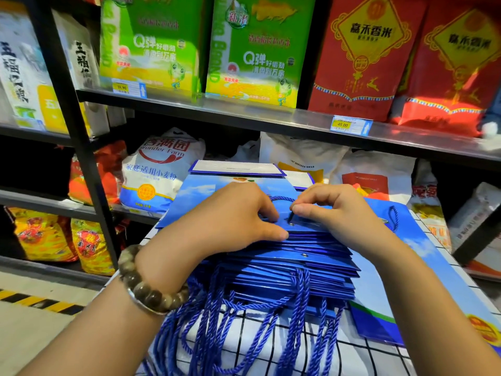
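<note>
A stack of flat blue paper gift bags (303, 263) lies on a table with a white, black-checked cloth (260, 337). Their blue rope handles (244, 318) hang toward me over the near edge. My left hand (233, 215), with a bead bracelet on the wrist, rests curled on the top bag and pinches its upper edge next to a metal eyelet. My right hand (336, 210) pinches the blue rope handle (282, 198) of that top bag just above the eyelet.
More flat blue bags (423, 267) lie to the right and one (235, 167) behind the stack. Black shelves (271, 115) stand behind the table, holding green and red rice bags above and flour sacks (160, 172) below. A yellow-black floor stripe (35, 301) runs at the lower left.
</note>
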A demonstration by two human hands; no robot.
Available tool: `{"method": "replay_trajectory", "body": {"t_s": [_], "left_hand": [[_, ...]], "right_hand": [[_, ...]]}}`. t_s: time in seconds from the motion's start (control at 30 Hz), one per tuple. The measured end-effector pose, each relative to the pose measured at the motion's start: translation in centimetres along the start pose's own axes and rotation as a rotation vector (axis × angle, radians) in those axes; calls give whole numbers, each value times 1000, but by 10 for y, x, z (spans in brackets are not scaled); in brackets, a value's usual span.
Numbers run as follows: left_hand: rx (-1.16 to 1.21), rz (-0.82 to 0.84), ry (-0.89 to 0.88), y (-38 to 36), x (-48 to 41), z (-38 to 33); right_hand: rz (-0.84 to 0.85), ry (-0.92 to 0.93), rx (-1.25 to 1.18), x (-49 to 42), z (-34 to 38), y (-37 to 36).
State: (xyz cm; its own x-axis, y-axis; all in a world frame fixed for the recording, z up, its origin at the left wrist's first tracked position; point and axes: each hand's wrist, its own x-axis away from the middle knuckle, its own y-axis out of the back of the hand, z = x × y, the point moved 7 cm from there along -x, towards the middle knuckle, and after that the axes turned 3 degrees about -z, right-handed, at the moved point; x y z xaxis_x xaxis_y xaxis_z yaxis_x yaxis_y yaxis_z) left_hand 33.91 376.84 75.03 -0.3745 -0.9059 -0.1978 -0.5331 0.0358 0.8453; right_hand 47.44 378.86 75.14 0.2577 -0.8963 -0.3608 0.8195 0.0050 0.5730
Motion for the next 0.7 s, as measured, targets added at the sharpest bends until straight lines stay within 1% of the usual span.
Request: {"method": "replay_trajectory", "body": {"t_s": [0.2,0.4,0.5,0.6,0.7], "left_hand": [[37,-69,-15,4,4,-3],[28,-107,-35,7,5,-1],[14,-92,-35,5,5,0],[-3,-104,-47,4,5,-1],[-64,-150,-39,8,4,-2]], "right_hand": [[35,-105,-54,1,-6,-5],[55,-114,-54,2,-5,-2],[118,-134,-37,3,-7,-6],[189,-112,14,2,-5,-11],[223,-22,174,0,2,-13]]}}
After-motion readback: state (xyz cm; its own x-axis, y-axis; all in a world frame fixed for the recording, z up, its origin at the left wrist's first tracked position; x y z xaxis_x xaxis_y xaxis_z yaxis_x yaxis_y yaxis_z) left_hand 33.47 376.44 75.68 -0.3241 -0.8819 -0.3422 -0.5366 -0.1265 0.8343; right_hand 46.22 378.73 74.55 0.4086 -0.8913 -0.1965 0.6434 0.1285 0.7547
